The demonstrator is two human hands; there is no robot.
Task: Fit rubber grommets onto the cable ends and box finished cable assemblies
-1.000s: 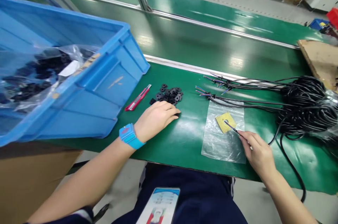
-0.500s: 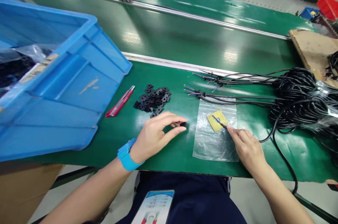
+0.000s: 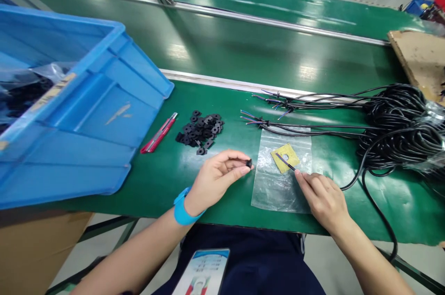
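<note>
Between thumb and fingertips, my left hand (image 3: 222, 177) pinches a small black rubber grommet (image 3: 248, 163). A blue band is around that wrist. My right hand (image 3: 323, 195) is closed on a black cable (image 3: 291, 168) near its stripped end, where thin coloured wires point up and left. Those wires lie over a yellow square pad (image 3: 291, 152) with a round hole, which rests on a clear plastic bag (image 3: 274, 193). A gap separates the grommet from the wire ends. Beyond my left hand lies a pile of black grommets (image 3: 201, 130).
A blue bin (image 3: 139, 72) stands at the left, with black parts in plastic inside. Beside it lies a red utility knife (image 3: 160, 134). Coiled black cables (image 3: 392, 142) fill the right, their wire ends reaching leftward. A cardboard box (image 3: 417, 54) is at far right.
My left hand has moved right with the grommet, nearer to the plastic bag. My right hand has shifted slightly left with the cable, and the pad's hole now shows more fully.
</note>
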